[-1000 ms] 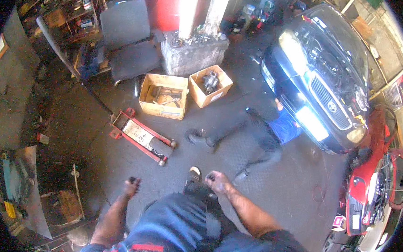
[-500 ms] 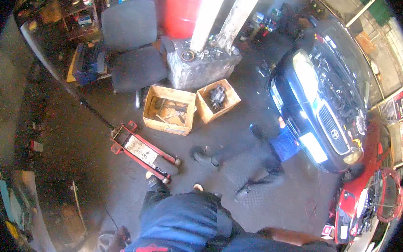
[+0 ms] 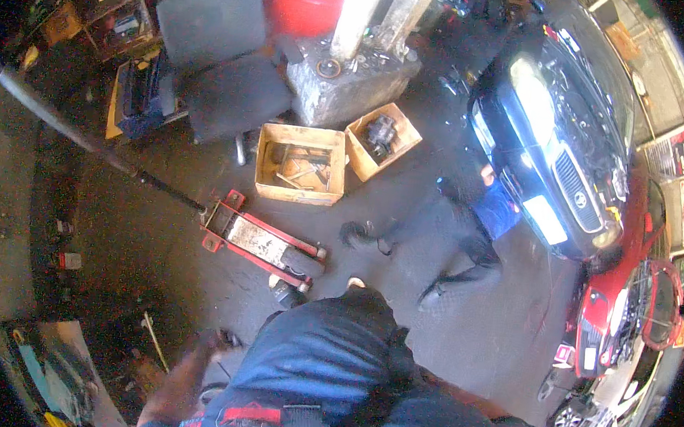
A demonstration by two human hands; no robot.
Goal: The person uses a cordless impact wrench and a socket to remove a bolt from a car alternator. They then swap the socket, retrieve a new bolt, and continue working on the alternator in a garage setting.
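My left hand (image 3: 210,343) hangs low beside my body, left of my dark blue work clothes (image 3: 307,355). It is small and smeared, and a dark patch sits at its fingers; whether it holds anything I cannot make out. Ahead of it on the floor stands a red trolley jack (image 3: 263,243), its long handle (image 3: 106,151) slanting up to the far left. Neither hand touches the jack. Of my right arm only a strip of forearm (image 3: 456,393) shows behind my clothes, and the hand is hidden.
A cardboard box of metal tools (image 3: 299,198) and another box holding a dark metal part (image 3: 360,163) stand ahead. Beyond are an office chair (image 3: 235,97) and a grimy block (image 3: 311,99). A person (image 3: 468,247) lies by the dark car (image 3: 514,171) at right.
My view has shifted, and the jack and boxes now lie a little farther right in it. My left hand has swung forward and up from the lower edge.
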